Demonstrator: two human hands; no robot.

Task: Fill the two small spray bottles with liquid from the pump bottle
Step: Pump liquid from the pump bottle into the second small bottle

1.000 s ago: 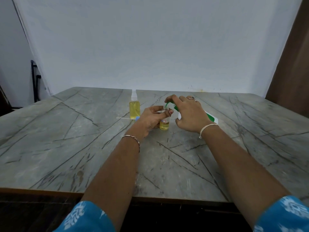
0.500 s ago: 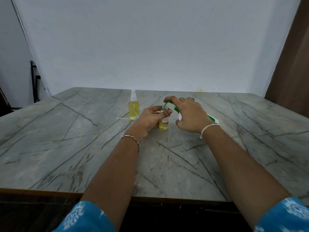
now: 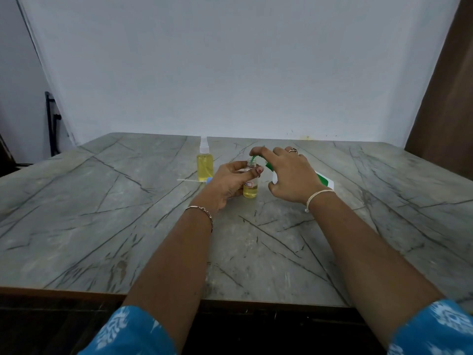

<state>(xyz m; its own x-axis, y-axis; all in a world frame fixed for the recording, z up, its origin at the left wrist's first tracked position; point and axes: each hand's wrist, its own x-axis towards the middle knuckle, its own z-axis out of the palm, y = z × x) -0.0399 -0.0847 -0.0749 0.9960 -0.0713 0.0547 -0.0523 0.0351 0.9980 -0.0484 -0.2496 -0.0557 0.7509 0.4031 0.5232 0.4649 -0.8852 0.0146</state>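
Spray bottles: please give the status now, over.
Left hand grips open small bottle, part full. Right hand holds tilted pump bottle, green nozzle at its mouth. Second spray bottle capped, full. Nothing in the way.

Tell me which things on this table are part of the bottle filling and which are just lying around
In use: pump bottle, open small bottle, capped full spray bottle, loose spray top with tube, left hand, right hand.
Lying about: dark frame beside the table.

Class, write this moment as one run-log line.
step: filling | left hand: steadies small open bottle of yellow liquid | right hand: tilts white-and-green pump bottle, nozzle at neck | capped yellow spray bottle: full
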